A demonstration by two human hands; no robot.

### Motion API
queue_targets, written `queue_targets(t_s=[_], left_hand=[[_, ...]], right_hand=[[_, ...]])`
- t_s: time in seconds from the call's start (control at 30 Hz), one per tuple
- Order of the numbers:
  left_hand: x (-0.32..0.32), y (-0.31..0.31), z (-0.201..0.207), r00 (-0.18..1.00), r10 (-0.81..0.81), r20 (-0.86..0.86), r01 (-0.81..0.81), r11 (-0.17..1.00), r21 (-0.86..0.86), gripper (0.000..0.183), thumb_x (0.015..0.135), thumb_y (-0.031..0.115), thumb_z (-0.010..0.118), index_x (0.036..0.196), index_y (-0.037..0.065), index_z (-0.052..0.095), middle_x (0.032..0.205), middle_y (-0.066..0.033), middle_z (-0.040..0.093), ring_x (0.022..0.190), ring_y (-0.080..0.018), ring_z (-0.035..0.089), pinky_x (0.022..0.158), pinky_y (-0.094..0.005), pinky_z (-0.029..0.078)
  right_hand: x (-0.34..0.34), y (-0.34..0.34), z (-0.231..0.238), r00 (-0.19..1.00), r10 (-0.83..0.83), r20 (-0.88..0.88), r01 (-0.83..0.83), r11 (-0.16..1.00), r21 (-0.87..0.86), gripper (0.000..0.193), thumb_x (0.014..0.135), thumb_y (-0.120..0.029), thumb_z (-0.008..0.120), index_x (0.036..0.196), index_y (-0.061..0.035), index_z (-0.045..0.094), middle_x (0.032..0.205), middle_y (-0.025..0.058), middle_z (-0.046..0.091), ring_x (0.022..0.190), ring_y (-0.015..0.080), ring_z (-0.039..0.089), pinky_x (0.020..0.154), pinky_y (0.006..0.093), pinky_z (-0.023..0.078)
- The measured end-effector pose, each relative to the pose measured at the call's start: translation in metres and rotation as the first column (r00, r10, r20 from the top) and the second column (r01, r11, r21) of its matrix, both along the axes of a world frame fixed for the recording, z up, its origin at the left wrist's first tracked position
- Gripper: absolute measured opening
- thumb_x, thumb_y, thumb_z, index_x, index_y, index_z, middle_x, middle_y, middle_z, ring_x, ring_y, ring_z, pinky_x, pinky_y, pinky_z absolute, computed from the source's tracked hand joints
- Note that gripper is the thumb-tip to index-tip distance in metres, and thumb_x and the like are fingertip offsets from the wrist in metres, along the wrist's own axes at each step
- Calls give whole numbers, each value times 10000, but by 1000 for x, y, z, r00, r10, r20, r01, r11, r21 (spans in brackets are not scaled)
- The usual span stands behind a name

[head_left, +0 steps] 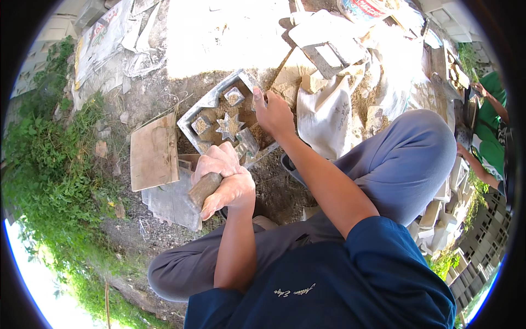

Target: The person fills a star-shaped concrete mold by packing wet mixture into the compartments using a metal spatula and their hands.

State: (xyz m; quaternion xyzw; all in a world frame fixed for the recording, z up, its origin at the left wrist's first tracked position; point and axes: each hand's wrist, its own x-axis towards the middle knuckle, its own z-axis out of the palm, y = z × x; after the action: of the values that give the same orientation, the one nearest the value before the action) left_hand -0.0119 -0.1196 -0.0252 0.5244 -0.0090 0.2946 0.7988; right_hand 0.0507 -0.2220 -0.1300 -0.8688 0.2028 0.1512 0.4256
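Support: bare dirt ground [159, 88], stony and sandy, sunlit toward the top.
Mould: a square metal mould tray [204, 105] lies tilted on the ground, with sandy fill, small blocks and a star-shaped insert [230, 126] inside.
Board: a flat wooden board [154, 152] lies just left of the tray.
Slab: a grey slab [171, 202] sits below the board.
Sacks: white woven sacks [329, 109] spread to the right.
Edge: green weeds [44, 164] along the left.

tool head: the left hand [224, 178] hides all but the wooden handle [204, 189]
mould [211, 101] near corner: covered by that fist
co-worker [490, 118] right of mould: cut off by rim
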Motion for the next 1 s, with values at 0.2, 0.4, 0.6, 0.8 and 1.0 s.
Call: queue_targets(t_s=[0.2,0.4,0.6,0.8,1.0], left_hand=[[0,6,13,993,-64,102,66,998,-12,877,718,940,369,641,67,407,525,8,341,455,-98,235,442,-267,168],[1,1,4,999,32,-2,-32,998,60,874,719,936,379,634,66,394,542,9,351,465,-95,258,455,-262,165],[10,-7,-5,993,87,-81,-69,976,208,843,757,907,379,632,73,378,533,14,348,459,-85,234,446,-256,151],[9,-8,-9,999,31,-7,-27,950,312,788,853,817,376,632,61,393,550,8,360,464,-81,275,434,-253,190],[11,-11,-13,997,77,-15,-65,924,376,799,807,854,394,635,75,363,537,20,339,462,-79,286,439,-250,189]], right_hand=[[0,3,-10,996,-44,80,44,999,-6,709,996,-628,322,915,25,586,1028,281,632,1006,453,606,877,535,466],[7,1,-4,995,-62,82,62,998,1,690,996,-618,334,925,21,584,1039,274,636,1024,455,600,884,533,463],[0,5,-7,992,-81,101,84,996,-32,700,994,-624,330,959,22,598,1042,265,648,1032,453,607,901,532,468],[6,3,-3,996,-35,76,33,999,26,686,1004,-606,325,968,27,584,1069,276,631,1046,447,599,903,523,467],[-4,5,-6,993,-46,110,47,999,-10,695,1005,-606,323,954,40,575,1069,276,624,1046,452,593,902,524,464]])
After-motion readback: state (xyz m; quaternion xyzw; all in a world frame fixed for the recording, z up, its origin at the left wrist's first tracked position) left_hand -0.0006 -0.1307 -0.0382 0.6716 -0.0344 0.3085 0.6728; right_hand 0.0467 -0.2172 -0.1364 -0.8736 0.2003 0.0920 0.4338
